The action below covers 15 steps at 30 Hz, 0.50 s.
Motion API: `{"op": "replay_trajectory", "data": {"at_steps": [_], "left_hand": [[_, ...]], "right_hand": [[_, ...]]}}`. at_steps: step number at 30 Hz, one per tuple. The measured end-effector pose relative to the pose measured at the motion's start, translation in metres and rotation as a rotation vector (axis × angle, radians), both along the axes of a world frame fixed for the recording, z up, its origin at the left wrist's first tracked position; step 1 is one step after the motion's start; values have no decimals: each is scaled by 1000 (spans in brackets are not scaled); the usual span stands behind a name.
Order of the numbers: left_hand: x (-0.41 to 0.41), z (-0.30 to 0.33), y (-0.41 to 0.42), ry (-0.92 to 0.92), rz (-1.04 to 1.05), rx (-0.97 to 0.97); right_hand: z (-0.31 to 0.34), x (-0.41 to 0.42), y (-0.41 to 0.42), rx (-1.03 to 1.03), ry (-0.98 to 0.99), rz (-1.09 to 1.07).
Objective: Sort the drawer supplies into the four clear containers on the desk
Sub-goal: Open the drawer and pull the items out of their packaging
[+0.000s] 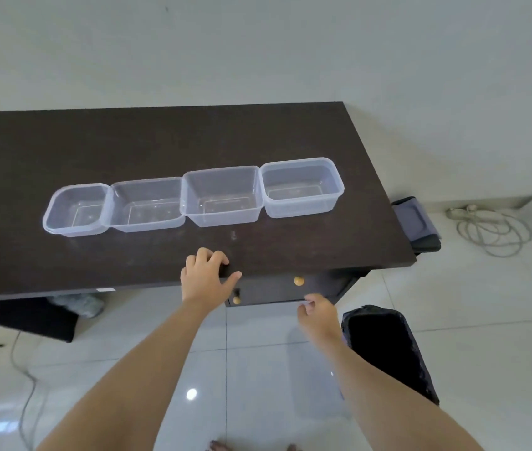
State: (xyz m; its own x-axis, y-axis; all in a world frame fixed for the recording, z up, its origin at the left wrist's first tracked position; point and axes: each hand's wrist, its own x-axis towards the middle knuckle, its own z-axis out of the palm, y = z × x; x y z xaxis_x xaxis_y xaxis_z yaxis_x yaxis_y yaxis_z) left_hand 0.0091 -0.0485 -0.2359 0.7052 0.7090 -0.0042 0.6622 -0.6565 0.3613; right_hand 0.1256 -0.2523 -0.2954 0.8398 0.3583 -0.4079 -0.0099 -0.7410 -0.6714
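A dark brown desk (160, 148) stands against a pale wall, and four clear plastic containers sit on it in a row that runs parallel to the near edge, set back toward the middle of the top. The leftmost container (76, 209) touches the second container (146, 203); the second touches the third container (222, 195); the fourth container (302, 187) stands just beside the third and nearest the desk's right edge. All four show only their bare floors.

The left hand (204, 276) rests on the near edge of the desk, right of its middle, with the fingers curled over the top surface and the thumb stretched to the right along the edge. The right hand (318, 315) hangs in the air below the near edge, in front of the drawer unit (277, 289), its fingers loosely curled and holding nothing; it touches neither knob.

The drawer unit sits under the desk's near right corner. One round wooden knob (299, 281) shows on the upper drawer front and a second knob (236, 300) lower and to the left. The drawer fronts look closed, and none of the supplies can be seen.

A black bin (388, 349) stands on the white tiled floor to the right of the right forearm. A dark bag (416, 222) sits beyond the desk's right edge, and a coiled white cable (492, 229) lies on the floor farther right.
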Motion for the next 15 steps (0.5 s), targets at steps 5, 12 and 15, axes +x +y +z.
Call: {"op": "replay_trajectory", "data": {"at_steps": [5, 12, 15], "left_hand": [[-2, -24, 16, -69, -141, 241], [-2, -42, 22, -164, -135, 364], [-2, -45, 22, -178, -123, 384]], "right_hand": [[-24, 6, 16, 188, -15, -246], [-37, 10, 44, 368, -54, -404], [-40, 10, 55, 393, -42, -491]]}}
